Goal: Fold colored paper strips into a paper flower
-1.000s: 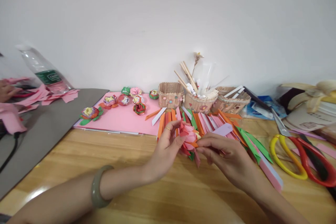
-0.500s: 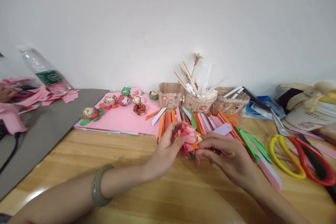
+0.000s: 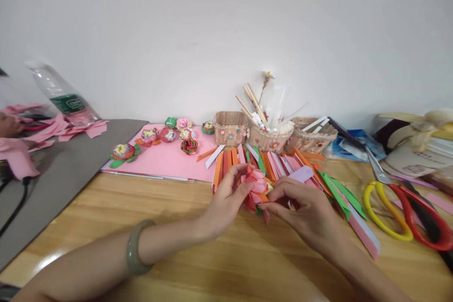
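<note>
Left grip [image 3: 222, 205], curled closed, holds the paper flower [image 3: 257, 188] at its 9 o'clock side; right grip [image 3: 307, 207] pinches its 4 o'clock edge. Position: 6 o'clock from the folded strips [image 3: 274, 164]. Light, even pressure is advisable to avoid crushing.

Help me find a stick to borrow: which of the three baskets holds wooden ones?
The middle basket: tan wooden sticks rise from it. None show in the left basket; the right basket shows white strips.
</note>
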Motion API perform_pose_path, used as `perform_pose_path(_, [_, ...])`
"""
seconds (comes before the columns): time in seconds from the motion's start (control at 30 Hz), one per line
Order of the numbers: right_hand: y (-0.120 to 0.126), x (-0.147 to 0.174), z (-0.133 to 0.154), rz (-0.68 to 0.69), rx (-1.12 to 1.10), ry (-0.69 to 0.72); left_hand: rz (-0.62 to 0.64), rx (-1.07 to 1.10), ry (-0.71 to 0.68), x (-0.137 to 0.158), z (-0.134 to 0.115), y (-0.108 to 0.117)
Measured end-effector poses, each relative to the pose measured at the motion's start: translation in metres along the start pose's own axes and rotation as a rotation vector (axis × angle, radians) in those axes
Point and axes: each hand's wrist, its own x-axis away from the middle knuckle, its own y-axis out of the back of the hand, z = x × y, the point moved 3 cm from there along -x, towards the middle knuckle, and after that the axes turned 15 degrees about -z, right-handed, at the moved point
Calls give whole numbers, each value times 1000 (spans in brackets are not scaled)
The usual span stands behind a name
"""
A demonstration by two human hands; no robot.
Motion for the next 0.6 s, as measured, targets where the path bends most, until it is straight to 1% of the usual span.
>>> perform_pose_path(0.07, [0,0,1,-19,-25,22,-4,16,-2,-1,0,0])
perform_pose_path(0.13, [1,0,2,-25,-97,40,2,44,44,-1,1,0])
perform_pose_path(0.2, [2,0,3,-3,-160,41,2,66,106,-1,2,-1])
perform_pose_path(0.27, [2,-1,3,32,-182,13,-8,71,130,-1,2,-1])
perform_pose_path(0.37, [2,-1,2,55,-184,-47,-18,63,115,-1,1,-1])
perform_pose_path(0.6, [1,-2,0,34,-169,-151,7,28,34,0,-1,-3])
